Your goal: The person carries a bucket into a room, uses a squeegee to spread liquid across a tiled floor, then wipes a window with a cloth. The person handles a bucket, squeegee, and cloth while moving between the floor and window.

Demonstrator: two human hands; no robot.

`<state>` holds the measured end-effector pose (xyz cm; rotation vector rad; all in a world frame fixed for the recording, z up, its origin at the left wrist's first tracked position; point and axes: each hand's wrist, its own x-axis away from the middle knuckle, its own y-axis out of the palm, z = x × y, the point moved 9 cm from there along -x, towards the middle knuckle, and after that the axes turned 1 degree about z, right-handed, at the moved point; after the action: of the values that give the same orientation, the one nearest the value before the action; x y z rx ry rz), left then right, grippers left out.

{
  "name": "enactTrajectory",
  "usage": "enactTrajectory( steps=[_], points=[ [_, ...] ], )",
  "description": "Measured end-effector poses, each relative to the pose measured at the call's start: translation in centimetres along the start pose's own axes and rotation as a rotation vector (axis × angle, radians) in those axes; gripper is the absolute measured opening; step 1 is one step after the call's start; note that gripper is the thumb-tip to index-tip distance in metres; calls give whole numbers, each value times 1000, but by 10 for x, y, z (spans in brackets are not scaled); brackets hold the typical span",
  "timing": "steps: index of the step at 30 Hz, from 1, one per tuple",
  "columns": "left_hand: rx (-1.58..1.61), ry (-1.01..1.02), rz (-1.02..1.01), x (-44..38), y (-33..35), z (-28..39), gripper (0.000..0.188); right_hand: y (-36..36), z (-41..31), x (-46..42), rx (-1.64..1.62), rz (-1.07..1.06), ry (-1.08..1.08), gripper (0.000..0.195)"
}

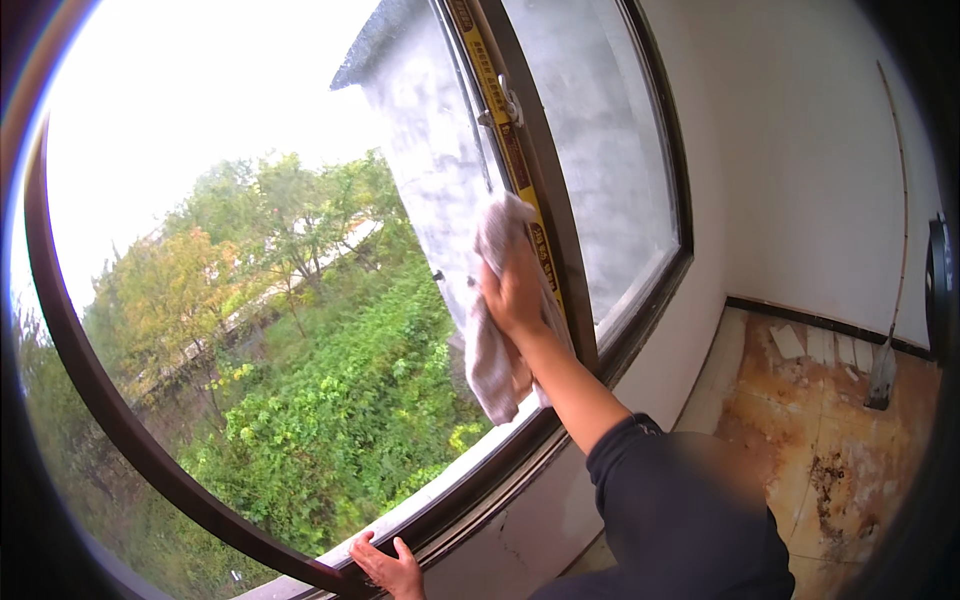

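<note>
My right hand (517,289) grips a pale, pinkish-grey cloth (487,367) and holds it against the upright edge of the window frame (551,172). The cloth hangs down below the hand; part of its fingers are hidden in the folds. Yellow tape bearing writing (495,90) runs along this upright, and a window handle (511,101) sits above the cloth. At the bottom, my left hand (390,566) rests on the lower window frame (450,510) with its fingers apart and nothing held.
An opened dark-framed sash (135,427) swings outward at the left. Trees and green shrubs (322,405) lie outside. At the right, a long-handled tool (882,375) leans on the white wall above a stained floor (787,450) with loose pale pieces.
</note>
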<state>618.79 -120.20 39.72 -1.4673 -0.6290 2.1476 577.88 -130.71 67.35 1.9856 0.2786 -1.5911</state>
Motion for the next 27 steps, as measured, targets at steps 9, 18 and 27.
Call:
enactTrajectory(
  steps=[9, 18, 27],
  points=[
    [183, -37, -89, 2, -10, 8, 47, 17, -17, -89, -2, 39, -143, 40],
    [219, 16, -36, -6, -36, 14, 42, 2, 0, -11, -84, -82, -63, 41],
    [226, 69, -58, -4, -29, 20, 43, -70, 22, 197, 40, -489, 292, 49]
  ],
)
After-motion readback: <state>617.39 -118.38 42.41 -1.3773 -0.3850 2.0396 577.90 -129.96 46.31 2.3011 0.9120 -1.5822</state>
